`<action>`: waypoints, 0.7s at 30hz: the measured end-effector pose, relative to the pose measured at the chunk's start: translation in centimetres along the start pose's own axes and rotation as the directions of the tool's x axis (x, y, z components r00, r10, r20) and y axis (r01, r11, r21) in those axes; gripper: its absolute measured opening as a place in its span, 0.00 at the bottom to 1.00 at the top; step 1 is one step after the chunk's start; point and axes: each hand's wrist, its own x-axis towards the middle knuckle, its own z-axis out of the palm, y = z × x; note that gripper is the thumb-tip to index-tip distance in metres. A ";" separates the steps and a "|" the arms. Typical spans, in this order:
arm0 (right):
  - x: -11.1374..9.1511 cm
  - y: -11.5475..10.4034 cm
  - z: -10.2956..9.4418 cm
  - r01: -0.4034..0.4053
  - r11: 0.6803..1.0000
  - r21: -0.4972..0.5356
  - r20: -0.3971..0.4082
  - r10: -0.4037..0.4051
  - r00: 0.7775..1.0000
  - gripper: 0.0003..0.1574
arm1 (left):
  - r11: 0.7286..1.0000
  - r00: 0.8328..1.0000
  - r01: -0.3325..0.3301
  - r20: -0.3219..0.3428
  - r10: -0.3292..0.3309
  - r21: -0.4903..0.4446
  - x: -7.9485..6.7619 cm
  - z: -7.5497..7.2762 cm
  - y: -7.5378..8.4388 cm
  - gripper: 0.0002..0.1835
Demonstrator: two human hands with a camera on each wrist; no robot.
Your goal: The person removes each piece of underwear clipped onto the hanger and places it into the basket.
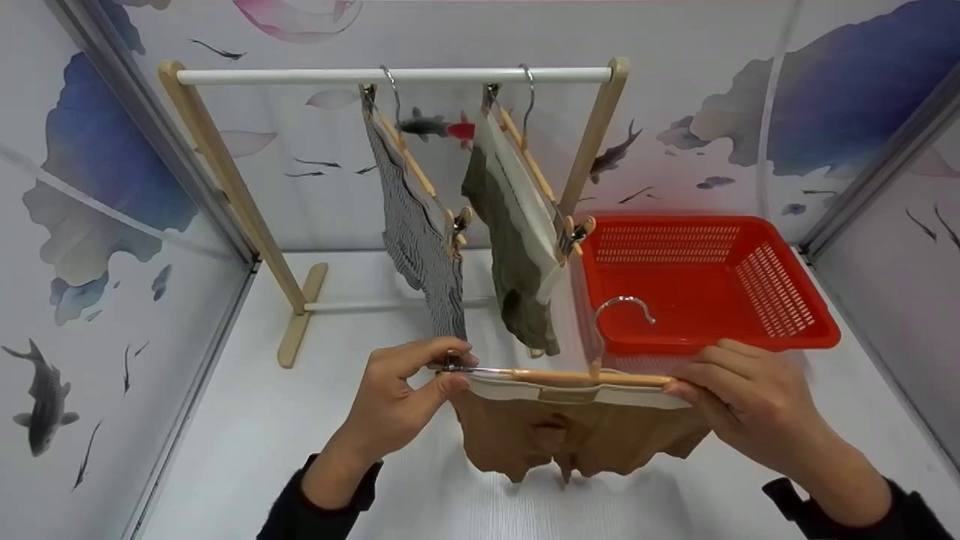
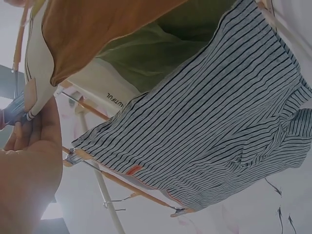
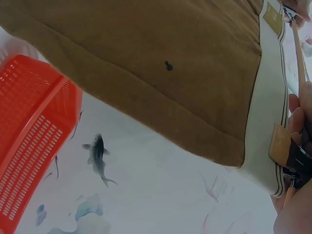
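A wooden clip hanger (image 1: pixel 555 376) with a silver hook is held level in front of the rack, and brown underpants (image 1: pixel 510 427) with a white waistband hang from it. My left hand (image 1: pixel 401 397) pinches the metal clip (image 1: pixel 451 363) at the hanger's left end, thumb below and fingers above. At the other end my right hand (image 1: pixel 757 409) grips the hanger bar and the waistband's corner. In the right wrist view, a clip (image 3: pixel 292 158) with a tan pad sits on the waistband (image 3: pixel 265 102) beside the right fingers.
Behind the hands stands a rack with a white rail (image 1: pixel 300 76) and wooden legs. Striped underpants (image 1: pixel 416 232) and olive underpants (image 1: pixel 510 247) hang on it from clip hangers. A red plastic basket (image 1: pixel 795 345) stands at the right, by the patterned wall (image 1: pixel 712 45).
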 end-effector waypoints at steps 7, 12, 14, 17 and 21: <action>0.3 -0.3 -0.2 0.000 1.000 -0.012 -0.015 0.000 1.000 0.27 | 1.000 1.000 -0.005 -0.031 0.005 -0.007 0.2 0.3 -0.2 0.13; 0.8 -0.5 -0.4 0.017 1.000 -0.022 -0.032 -0.018 0.999 0.29 | 1.000 0.999 0.000 -0.036 0.000 -0.005 0.3 0.5 -0.3 0.10; 0.9 -0.6 -0.5 0.022 0.999 -0.029 -0.036 -0.023 0.999 0.29 | 1.000 0.999 0.003 -0.037 -0.003 0.000 0.4 0.5 -0.4 0.10; 1.0 -0.6 -0.6 0.027 0.999 -0.037 -0.042 -0.029 0.999 0.29 | 1.000 0.999 -0.012 -0.045 0.012 0.015 0.5 0.6 -0.4 0.12; 1.0 -0.6 -0.6 0.032 0.999 -0.032 -0.057 -0.034 0.998 0.28 | 0.999 0.998 -0.037 -0.050 0.039 0.025 0.6 0.7 -0.3 0.15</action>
